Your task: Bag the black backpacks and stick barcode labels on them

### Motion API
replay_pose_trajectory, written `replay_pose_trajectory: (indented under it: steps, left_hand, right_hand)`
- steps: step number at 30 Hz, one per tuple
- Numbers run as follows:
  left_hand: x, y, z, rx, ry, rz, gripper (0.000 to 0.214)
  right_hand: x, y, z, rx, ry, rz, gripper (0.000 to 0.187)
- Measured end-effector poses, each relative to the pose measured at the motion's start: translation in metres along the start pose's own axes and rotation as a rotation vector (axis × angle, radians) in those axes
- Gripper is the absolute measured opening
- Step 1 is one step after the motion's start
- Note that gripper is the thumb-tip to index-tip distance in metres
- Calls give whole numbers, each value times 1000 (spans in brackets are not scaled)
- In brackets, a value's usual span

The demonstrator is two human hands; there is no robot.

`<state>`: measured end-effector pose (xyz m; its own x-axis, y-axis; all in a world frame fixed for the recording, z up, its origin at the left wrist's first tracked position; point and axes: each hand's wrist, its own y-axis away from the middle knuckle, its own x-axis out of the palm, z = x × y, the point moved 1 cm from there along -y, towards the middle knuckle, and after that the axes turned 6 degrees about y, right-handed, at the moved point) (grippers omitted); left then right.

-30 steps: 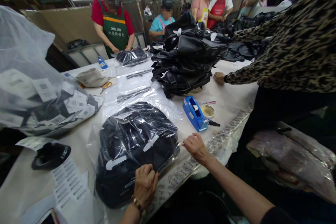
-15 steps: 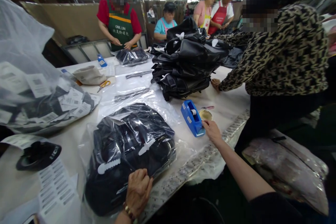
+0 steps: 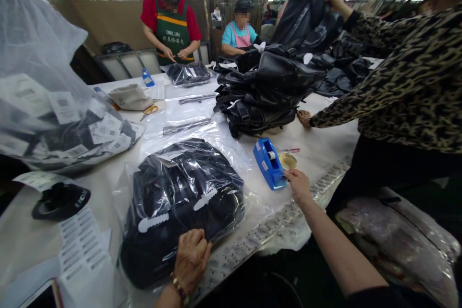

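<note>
A black backpack [image 3: 176, 231] lies in a clear plastic bag [image 3: 236, 224] on the table in front of me, with two white tags showing through. My left hand [image 3: 193, 252] is closed at the near edge of the bag, its fingers curled against the plastic. Off to the right, my right hand [image 3: 299, 186] pinches at the front end of a blue tape dispenser [image 3: 269, 166]; its fingertips close on the tape end, which is hardly visible. A small round dish [image 3: 288, 160] sits just behind that hand.
Black backpacks [image 3: 267, 86] are piled beyond the dispenser, beside a co-worker in a patterned sleeve [image 3: 361, 91]. At left are a large clear sack of labels [image 3: 72, 125], a black tape roll [image 3: 61, 202], barcode label sheets [image 3: 83, 245] and a phone [image 3: 41, 296]. Yellow scissors [image 3: 149, 111] lie farther back.
The co-worker at right has lifted a black backpack above the pile. My view has shifted slightly; my hands stay at the bag and the dispenser.
</note>
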<state>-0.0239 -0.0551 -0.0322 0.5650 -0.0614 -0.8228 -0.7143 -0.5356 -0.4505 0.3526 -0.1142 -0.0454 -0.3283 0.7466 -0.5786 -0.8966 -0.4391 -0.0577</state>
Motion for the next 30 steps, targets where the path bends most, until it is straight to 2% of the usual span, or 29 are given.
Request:
replay_pose_trajectory:
  steps: [4,8,14,19,24,26,28,30]
  left_hand:
    - [0,0,0,10,8,-19,26]
    - [0,-1,-1,7,14,-30,25]
    - [1,1,-1,8,11,-15,24]
    - [7,8,2,-25,36,-8,20]
    - [10,10,4,-35,39,8,18]
    - [10,10,4,-38,41,20,17]
    - [9,9,4,-42,43,35,17]
    - [8,9,3,-42,40,47,15]
  right_hand:
    - [-20,41,-6,106,-158,-5,39]
    - [-18,66,-19,230,-262,26,43]
    - [-2,54,-35,248,-207,110,49]
    - [-22,48,-41,147,63,132,44]
    - [-52,83,-26,-101,206,229,40]
    - [-55,108,-5,-347,212,334,32]
    - [-50,136,22,-731,263,479,21]
    - [-37,160,47,-1027,375,625,19]
